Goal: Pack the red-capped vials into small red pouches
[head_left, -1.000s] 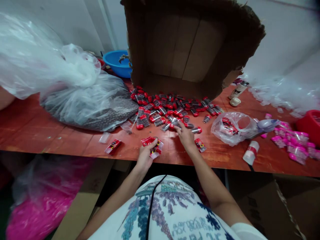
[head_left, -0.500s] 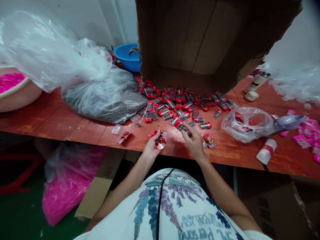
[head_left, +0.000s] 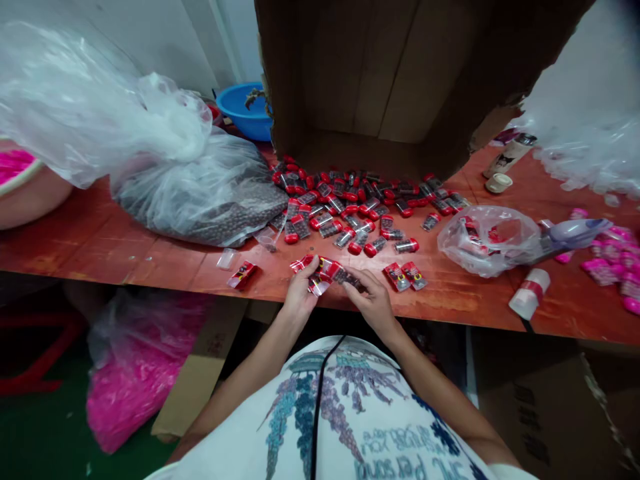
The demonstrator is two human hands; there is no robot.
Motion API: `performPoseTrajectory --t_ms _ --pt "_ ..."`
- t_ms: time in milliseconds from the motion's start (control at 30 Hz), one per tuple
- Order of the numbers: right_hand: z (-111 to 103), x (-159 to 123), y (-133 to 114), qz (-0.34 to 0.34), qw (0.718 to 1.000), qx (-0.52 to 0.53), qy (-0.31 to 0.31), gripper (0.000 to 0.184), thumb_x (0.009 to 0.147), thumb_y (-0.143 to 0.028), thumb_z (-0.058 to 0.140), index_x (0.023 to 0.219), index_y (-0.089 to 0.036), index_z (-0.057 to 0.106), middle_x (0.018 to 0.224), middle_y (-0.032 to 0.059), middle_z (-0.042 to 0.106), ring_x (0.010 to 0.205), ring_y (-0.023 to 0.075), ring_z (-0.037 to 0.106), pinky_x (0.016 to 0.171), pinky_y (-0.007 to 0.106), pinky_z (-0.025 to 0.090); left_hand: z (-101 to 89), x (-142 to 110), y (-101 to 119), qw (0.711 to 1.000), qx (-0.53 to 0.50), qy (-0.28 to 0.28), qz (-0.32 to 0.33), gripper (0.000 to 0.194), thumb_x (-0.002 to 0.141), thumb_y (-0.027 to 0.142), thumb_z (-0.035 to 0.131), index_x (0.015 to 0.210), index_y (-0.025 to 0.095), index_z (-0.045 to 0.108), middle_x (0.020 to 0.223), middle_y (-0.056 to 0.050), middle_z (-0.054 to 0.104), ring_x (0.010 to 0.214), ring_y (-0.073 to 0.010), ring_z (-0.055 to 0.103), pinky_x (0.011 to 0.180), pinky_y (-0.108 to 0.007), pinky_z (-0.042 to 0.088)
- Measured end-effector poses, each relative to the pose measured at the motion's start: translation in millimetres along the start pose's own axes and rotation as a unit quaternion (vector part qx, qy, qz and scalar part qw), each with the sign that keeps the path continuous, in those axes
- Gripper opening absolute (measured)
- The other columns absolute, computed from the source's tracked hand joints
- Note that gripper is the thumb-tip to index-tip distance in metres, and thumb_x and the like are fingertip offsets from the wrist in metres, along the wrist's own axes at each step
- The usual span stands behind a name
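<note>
The smooth red table is stretching before you. A ragged-edged cardboard carton is gaping toward you from its far edge, and a crinkled clear plastic sack of round dark beads is slumping left of it. Rounded, red-capped bottles are lying heaped before the carton. By the table's near edge, your left hand is clasping glossy red packets; your right hand is pinching one dark-filled bottle against them.
</note>
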State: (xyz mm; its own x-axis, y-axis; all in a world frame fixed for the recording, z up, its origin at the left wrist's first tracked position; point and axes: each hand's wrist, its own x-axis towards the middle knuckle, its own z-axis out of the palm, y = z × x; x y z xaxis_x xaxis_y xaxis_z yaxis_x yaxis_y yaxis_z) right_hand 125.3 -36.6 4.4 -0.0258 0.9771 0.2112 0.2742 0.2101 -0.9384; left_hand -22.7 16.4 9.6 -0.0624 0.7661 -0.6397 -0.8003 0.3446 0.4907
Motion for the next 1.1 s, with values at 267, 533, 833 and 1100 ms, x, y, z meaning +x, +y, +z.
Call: performPoseTrajectory --t_ms 267,533,833,1100 --pt "9 -1 11 0.076 0.991 0.112 0.016 0.037 0.081 -0.033 0.063 0.117 -0.024 0.063 0.097 0.0031 0.065 0.077 0.0154 0.059 0.071 0.028 0.05 2.2 -16 -1 0.986 0.075 -0.102 0.106 0.027 0.054 0.015 0.084 0.074 0.012 0.065 0.07 -0.001 0.069 0.062 -0.0132 0.065 0.064 -0.026 0.054" --pt "8 -2 5 0.171 0.955 0.243 0.008 0.03 0.073 -0.035 0.071 0.098 -0.02 0.065 0.082 0.0004 0.066 0.064 0.0128 0.058 0.059 0.026 0.051 0.9 -25 5 0.96 0.174 -0.173 0.132 0.029 0.052 0.012 0.084 0.074 0.013 0.066 0.073 -0.001 0.07 0.064 -0.0134 0.065 0.066 -0.026 0.052" --pt "8 -5 0 0.131 0.96 0.236 0.071 0.026 0.073 -0.03 0.073 0.096 -0.021 0.068 0.081 -0.001 0.068 0.069 0.0123 0.06 0.066 0.026 0.05 0.8 -28 -3 0.958 0.167 -0.157 0.172 0.027 0.052 0.014 0.083 0.075 0.014 0.069 0.073 -0.001 0.071 0.065 -0.0132 0.064 0.07 -0.026 0.052" --pt "7 -7 2 0.178 0.945 0.272 0.029 0.028 0.073 -0.034 0.072 0.097 -0.021 0.067 0.079 -0.0007 0.068 0.059 0.0114 0.058 0.057 0.026 0.05 4.0 -31 1 0.95 0.205 -0.17 0.164 0.031 0.051 0.013 0.084 0.077 0.014 0.068 0.073 0.0 0.07 0.067 -0.0133 0.064 0.068 -0.025 0.051"
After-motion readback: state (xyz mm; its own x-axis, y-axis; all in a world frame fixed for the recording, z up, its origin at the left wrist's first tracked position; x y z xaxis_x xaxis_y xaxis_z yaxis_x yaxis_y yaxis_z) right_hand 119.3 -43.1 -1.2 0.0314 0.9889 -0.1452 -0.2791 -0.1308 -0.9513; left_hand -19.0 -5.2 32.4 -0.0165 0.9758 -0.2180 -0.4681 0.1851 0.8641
